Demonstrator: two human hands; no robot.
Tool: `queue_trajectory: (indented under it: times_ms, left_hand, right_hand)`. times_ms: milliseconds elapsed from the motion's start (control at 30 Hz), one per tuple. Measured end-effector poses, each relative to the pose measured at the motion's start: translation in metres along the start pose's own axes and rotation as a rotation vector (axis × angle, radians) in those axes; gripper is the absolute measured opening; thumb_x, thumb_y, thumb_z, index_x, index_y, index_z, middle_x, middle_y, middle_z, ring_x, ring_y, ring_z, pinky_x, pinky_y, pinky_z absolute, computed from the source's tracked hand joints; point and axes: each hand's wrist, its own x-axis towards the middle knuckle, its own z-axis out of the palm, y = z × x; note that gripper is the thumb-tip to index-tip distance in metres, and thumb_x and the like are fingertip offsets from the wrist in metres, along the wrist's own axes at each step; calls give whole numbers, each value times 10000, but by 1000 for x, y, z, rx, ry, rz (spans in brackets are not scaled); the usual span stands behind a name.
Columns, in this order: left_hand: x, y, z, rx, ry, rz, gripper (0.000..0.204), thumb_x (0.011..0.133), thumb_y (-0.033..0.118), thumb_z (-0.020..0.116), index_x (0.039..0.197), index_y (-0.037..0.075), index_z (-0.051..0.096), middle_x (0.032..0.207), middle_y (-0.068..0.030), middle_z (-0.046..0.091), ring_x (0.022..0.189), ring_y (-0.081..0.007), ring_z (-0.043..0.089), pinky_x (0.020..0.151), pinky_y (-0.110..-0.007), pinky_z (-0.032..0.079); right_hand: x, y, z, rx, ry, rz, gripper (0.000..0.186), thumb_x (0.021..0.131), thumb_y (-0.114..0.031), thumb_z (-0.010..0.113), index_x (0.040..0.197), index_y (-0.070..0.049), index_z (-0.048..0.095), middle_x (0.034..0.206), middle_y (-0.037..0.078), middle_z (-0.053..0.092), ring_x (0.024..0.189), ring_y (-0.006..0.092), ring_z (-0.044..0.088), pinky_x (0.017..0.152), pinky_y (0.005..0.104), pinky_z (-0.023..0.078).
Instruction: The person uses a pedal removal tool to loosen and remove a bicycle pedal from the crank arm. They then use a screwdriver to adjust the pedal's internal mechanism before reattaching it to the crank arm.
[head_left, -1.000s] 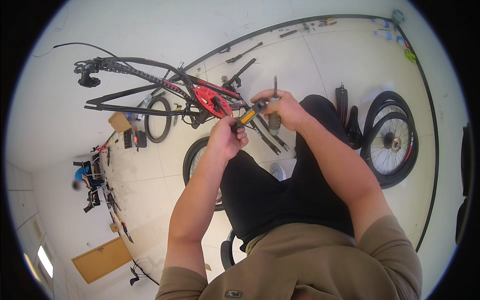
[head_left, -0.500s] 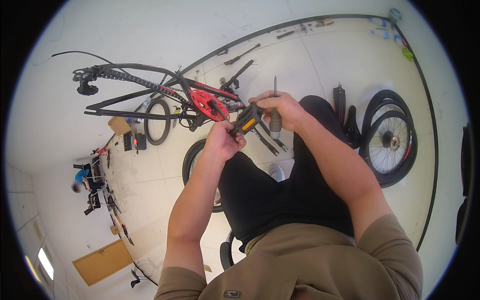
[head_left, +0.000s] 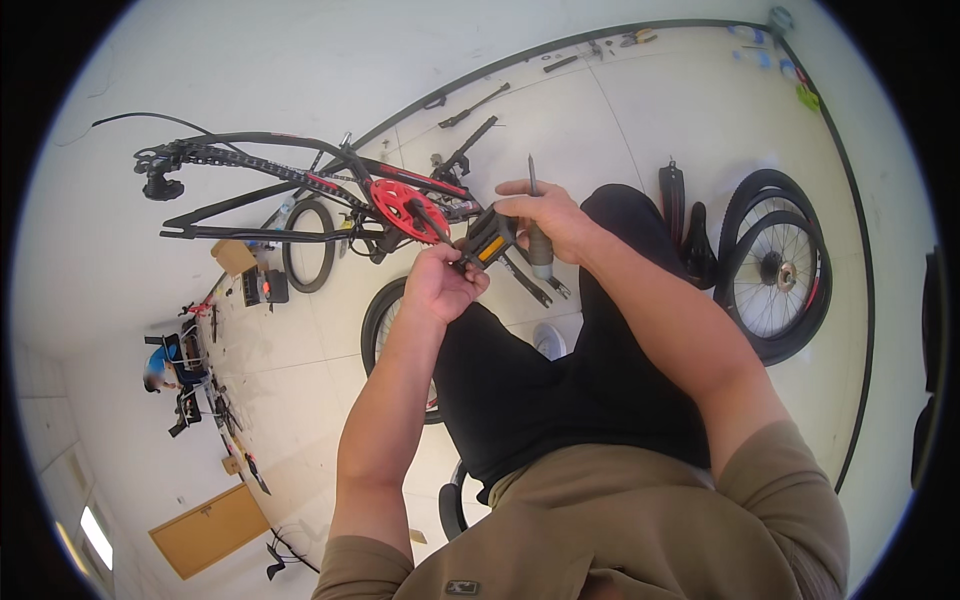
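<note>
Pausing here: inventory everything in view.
Flat pedal: 1, black with orange reflector, centre
Straight screwdriver: 1, grey-handled, right of pedal
Round chainring: 1, red, left of pedal
Metal bicycle frame: 1, black and red, upper left
Spoked wheels: at least 2, black, far right
Partly hidden wheel: 1, black, below chainring
Round tyre: 1, black, left
Padded saddle: 1, black, right
Cardboard box: 1, brown, left
Seated person: 1, blue top, far left
Scattered small parts: uncounted, mostly dark, top
Left hand: 1, bare, at pedal
Right hand: 1, bare, holding screwdriver
Trousered legs: 2, black, centre
</note>
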Motion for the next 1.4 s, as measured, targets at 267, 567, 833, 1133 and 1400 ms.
queue_trajectory:
  times_ms: [267, 567, 833, 1133, 1400]
  left_hand:
    - [-28, -13, 7, 534, 175, 353, 427, 892, 95, 635, 1301, 14, 541, 1067, -153, 584, 936, -284, 589, 842, -441, 508]
    - [-34, -16, -6, 1763, 239, 1504, 323, 768, 47, 759, 1089, 46, 721, 1226, -163, 586, 1153, -356, 529, 980, -446, 461]
    - [-24, -17, -7, 1678, 269, 1532, 236, 703, 31, 760, 935, 36, 718, 1190, -101, 647, 1156, -345, 519, 1000, -441, 450]
    - [-18, -14, -6, 1554, 236, 1571, 191, 664, 16, 771, 812, 50, 655, 1120, -57, 694, 1127, -320, 535, 989, -452, 406]
    - [-15, -21, -5, 1660, 347, 1684, 210, 672, 16, 767, 812, 68, 619, 1096, -52, 698, 1101, -318, 553, 986, -467, 372]
  right_hand:
    - [0, -1, -8, -53, -26, 105, 332, 874, -255, 726, 1019, 38, 669, 819, 72, 585, 626, 150, 527, 505, 293, 436]
    - [1, 0, -2, 82, -62, 10, 288, 849, -240, 761, 948, 11, 660, 724, 75, 594, 523, 154, 521, 489, 296, 440]
    - [2, 2, -2, 71, -75, 6, 316, 843, -239, 775, 1007, 10, 672, 778, 76, 618, 540, 148, 532, 487, 288, 453]
    - [3, 0, -2, 125, -105, 10, 359, 833, -221, 773, 1096, 1, 670, 801, 61, 638, 551, 138, 542, 491, 288, 460]
    - [4, 2, -4, 67, -104, -2, 406, 808, -146, 789, 1178, -20, 678, 831, 43, 661, 564, 108, 545, 504, 264, 450]
